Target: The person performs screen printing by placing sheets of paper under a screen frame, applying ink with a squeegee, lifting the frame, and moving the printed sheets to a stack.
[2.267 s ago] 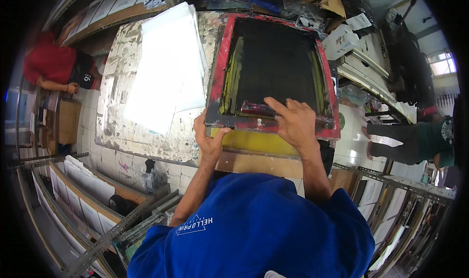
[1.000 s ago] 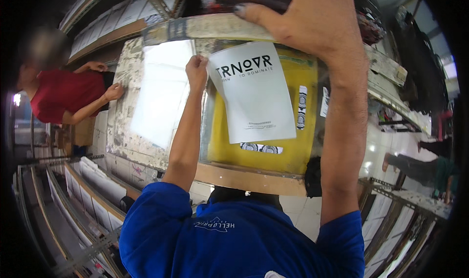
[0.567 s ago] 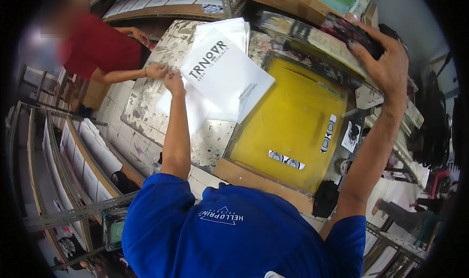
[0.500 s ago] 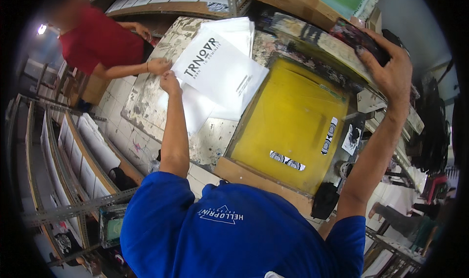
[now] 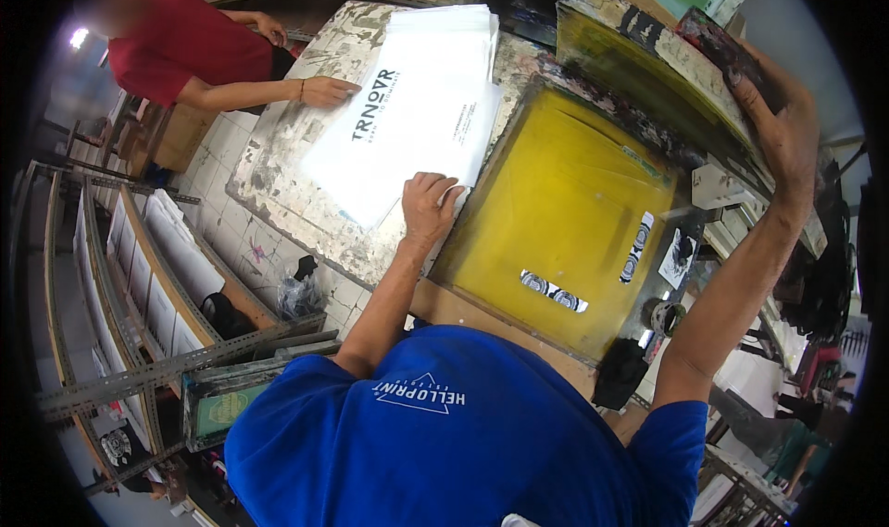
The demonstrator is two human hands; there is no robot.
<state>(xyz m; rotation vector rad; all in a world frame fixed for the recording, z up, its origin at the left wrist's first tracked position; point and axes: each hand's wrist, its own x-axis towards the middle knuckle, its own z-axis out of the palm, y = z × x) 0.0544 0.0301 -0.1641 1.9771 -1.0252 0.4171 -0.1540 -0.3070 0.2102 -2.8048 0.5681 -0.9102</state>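
My left hand (image 5: 431, 207) has its fingers pinched at the near right corner of white sheets, beside the yellow panel. Black lettering marks the top white printed sheet (image 5: 417, 124), which lies over a loose pile on the paint-stained table (image 5: 269, 170). To the right, my raised right hand (image 5: 787, 124) is wrapped round a dark, ink-smeared block (image 5: 722, 50), possibly a squeegee, against the edge of a tilted screen frame (image 5: 657, 59). Below the frame lies a flat yellow panel (image 5: 546, 203) bearing two black-and-white patterned strips.
Across the table, a person in a red shirt (image 5: 199, 45) reaches one hand (image 5: 329, 92) to the sheets' left edge. Metal racks with white-lined shelves (image 5: 162, 277) stand on the left. A roll of tape (image 5: 665, 317) and black cloth (image 5: 620, 374) sit right of the panel.
My left hand has moved right, from the sheet's left corner to the pile's near right corner. The printed sheet has turned and lies flatter. My right hand and the frame have risen to the right.
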